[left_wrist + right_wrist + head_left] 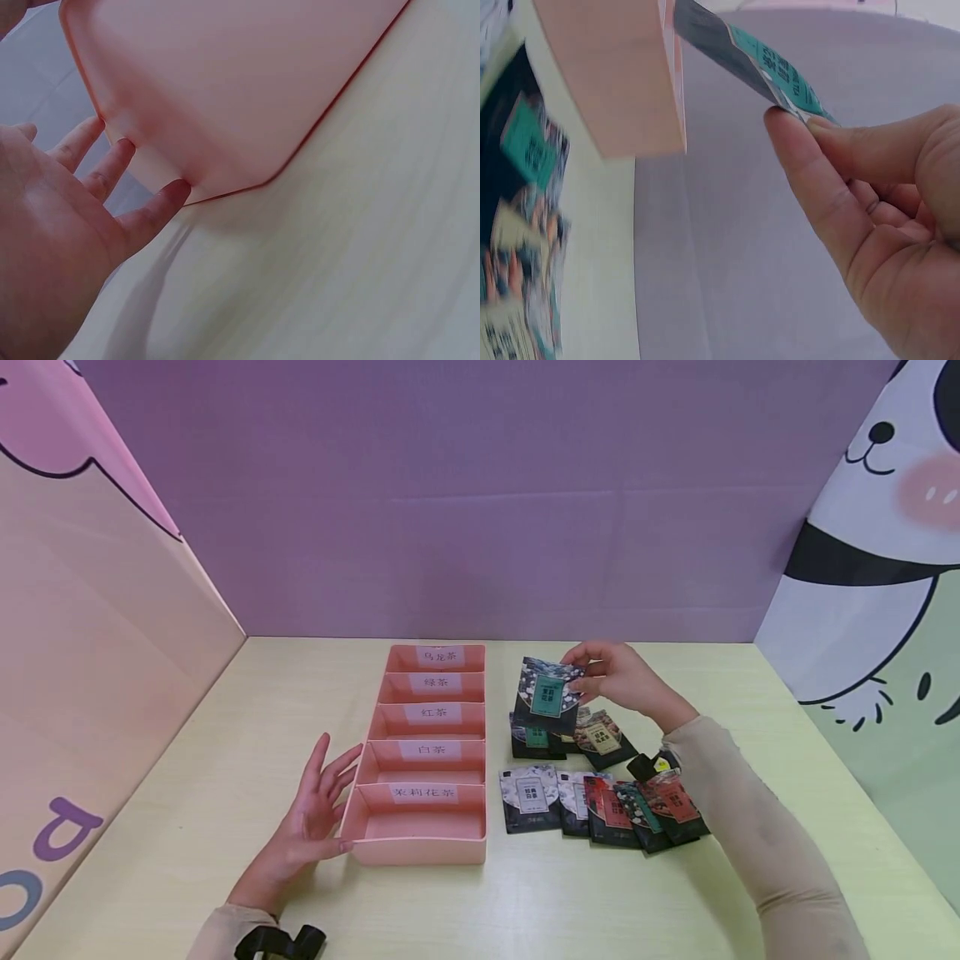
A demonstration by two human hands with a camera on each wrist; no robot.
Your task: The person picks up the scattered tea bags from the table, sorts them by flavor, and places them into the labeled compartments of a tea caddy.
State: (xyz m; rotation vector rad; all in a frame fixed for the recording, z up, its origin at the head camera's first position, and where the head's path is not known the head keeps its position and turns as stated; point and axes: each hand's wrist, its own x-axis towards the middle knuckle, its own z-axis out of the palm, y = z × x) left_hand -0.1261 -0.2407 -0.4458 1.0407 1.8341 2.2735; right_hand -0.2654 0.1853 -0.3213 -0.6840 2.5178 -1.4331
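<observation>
My right hand [618,677] pinches a dark tea sachet [549,695] with a teal label between thumb and fingers. In the right wrist view the sachet [761,64] is tilted, gripped by its edge above the table. Left of it stands a pink divided box [417,852], its several compartments carrying white labels with Chinese characters. My left hand [311,818] rests its spread, fairly straight fingertips on the box's left side near the front. The left wrist view shows those fingertips [176,193] touching the box wall [247,82].
Below the held sachet lie overlapping sachets, one with a cream label [602,737]. A nearer row holds a white-labelled sachet [532,797], a red-labelled one [611,810] and others, partly overlapping. A purple panel [480,527] stands behind the table, with printed panels at both sides.
</observation>
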